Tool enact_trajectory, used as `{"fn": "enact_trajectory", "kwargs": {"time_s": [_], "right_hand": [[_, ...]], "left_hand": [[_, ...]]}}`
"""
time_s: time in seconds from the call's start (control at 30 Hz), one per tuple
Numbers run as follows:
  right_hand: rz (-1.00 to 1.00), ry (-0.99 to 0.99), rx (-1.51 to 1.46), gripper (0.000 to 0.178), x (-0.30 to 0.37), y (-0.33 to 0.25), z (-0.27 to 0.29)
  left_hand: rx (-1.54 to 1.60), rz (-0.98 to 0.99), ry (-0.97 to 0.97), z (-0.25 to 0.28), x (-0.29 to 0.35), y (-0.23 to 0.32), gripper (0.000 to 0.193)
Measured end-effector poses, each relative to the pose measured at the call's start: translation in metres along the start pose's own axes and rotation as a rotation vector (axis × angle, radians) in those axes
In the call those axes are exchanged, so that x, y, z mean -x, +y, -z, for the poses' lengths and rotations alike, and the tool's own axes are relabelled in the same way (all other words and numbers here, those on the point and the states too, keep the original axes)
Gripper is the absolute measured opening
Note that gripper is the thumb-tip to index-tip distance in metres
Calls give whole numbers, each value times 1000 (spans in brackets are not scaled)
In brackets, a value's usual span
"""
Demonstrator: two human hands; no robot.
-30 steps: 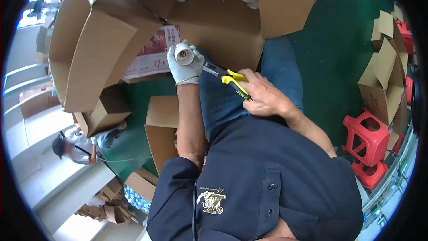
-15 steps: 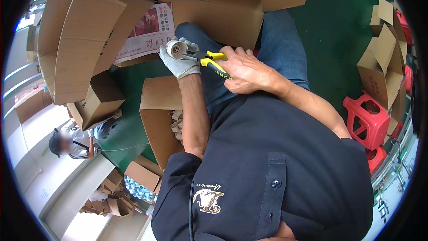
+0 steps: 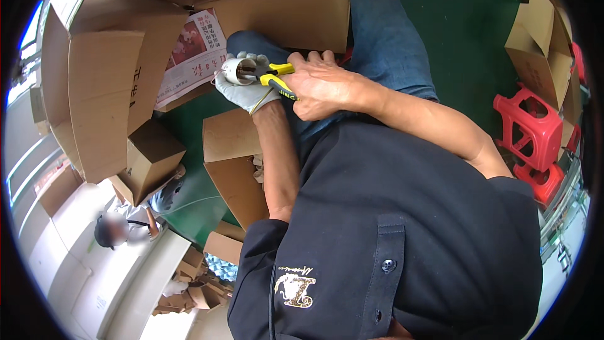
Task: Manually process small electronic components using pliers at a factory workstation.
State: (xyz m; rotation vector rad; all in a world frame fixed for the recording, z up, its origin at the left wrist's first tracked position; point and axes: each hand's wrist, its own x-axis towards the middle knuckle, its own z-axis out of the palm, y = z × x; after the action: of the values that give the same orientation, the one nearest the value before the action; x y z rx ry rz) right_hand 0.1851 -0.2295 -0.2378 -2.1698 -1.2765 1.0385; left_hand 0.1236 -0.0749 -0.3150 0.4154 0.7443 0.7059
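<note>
In a whitish work glove, my left hand (image 3: 246, 92) is closed around a small white round cup-shaped part (image 3: 233, 72), perhaps a lamp socket. Its open end is turned toward my right hand. A thin wire hangs by its left side. Bare and closed, my right hand (image 3: 330, 87) grips pliers (image 3: 275, 77) with yellow and black handles. Their jaws reach into the mouth of the cup, so the tips are hidden. Both hands are above my thighs, beside the big carton.
A large open carton (image 3: 277, 19) stands in front of my legs, with a newspaper sheet (image 3: 195, 56) by its left flap. A smaller carton (image 3: 229, 138) with white parts sits left of my forearm. Red plastic stools (image 3: 531, 126) are at right; a person (image 3: 119, 230) is at far left.
The plier jaws, at the cup's rim before, now reach inside it. The cup has turned with its opening more toward my right hand. The whole view has shifted a little.
</note>
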Motion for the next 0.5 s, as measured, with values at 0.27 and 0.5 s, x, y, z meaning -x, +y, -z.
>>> {"fn": "enact_trajectory", "kwargs": {"time_s": [0.27,0.5], "right_hand": [[29,103,-96,33,4,-4,-9],[55,163,-72,34,6,-5,-18]], "left_hand": [[-29,-11,-1,3,0,1,42],[54,-1,-19,9,0,4,39]]}}
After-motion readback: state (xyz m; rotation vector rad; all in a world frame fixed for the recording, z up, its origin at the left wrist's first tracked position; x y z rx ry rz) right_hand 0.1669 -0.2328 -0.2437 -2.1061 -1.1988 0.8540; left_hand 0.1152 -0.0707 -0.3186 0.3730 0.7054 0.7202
